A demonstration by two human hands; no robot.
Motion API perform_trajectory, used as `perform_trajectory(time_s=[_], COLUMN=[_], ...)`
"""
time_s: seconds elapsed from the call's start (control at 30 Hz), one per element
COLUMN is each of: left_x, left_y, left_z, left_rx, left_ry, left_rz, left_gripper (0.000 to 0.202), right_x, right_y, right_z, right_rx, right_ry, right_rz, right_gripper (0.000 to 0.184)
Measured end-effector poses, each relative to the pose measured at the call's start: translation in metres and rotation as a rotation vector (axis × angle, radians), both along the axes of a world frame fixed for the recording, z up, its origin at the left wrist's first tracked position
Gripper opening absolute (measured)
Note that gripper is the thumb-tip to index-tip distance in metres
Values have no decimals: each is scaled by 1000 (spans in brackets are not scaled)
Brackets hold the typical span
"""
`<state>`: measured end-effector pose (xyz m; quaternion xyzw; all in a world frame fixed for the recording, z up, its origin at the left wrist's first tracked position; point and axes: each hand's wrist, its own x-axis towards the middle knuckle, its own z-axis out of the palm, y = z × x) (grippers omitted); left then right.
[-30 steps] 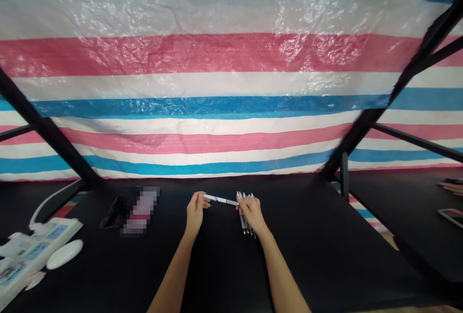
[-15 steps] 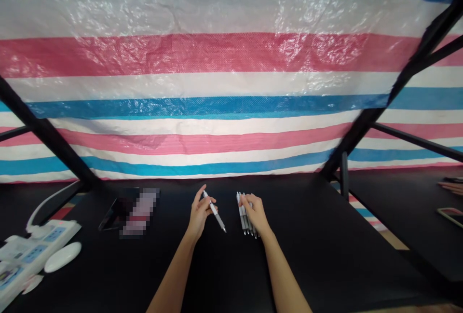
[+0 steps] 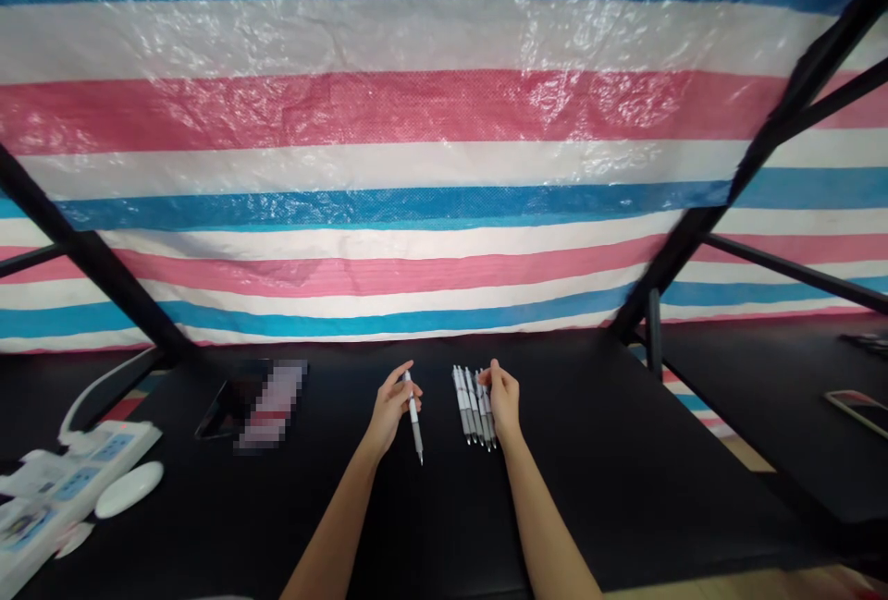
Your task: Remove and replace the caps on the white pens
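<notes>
My left hand (image 3: pixel 393 410) grips a white pen (image 3: pixel 414 420) with a grey lower barrel; its tip points down toward me, above the black table. One finger stretches past the pen's upper end. To the right, several similar pens (image 3: pixel 468 406) lie side by side in a row, tips toward me. My right hand (image 3: pixel 503 397) is at the right edge of this row, its thumb and fingers bent but slightly apart, close to the upper part of the rightmost pens. Whether it touches them is hard to tell. No pen shows in its grasp.
A dark phone (image 3: pixel 232 406) lies on the black table (image 3: pixel 305 498) at left, partly pixelated. A white power strip (image 3: pixel 76 484) and a white oval object (image 3: pixel 129 489) sit at lower left. Black frame bars (image 3: pixel 684 249) flank a striped sheet (image 3: pixel 388 276). Another phone (image 3: pixel 860 413) lies far right.
The pen in my left hand has swung more upright, its tip moving left and closer to me. My right hand has shifted right, from over the row to its edge, uncovering more pens.
</notes>
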<state>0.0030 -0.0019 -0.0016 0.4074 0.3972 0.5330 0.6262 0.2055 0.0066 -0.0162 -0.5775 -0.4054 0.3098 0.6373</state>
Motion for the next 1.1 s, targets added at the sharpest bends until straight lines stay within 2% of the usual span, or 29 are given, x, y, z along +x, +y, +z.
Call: perform_trajectory(time_s=[0.1, 0.63, 0.9, 1.1], left_x=[0, 0, 0, -1], left_y=[1, 1, 0, 1], left_z=[0, 2, 1, -2], left_rx=[-9, -16, -15, 4], left_ry=[-14, 10, -17, 1], left_rz=[-1, 14, 38, 31], left_gripper=[64, 49, 64, 61], right_x=[0, 0, -1, 0], right_y=[1, 1, 2, 3], right_z=[-1, -6, -5, -6], right_rx=[5, 5, 7, 4], right_ry=[13, -12, -25, 9], right_rz=[-11, 5, -5, -3], right_gripper=[56, 57, 58, 57])
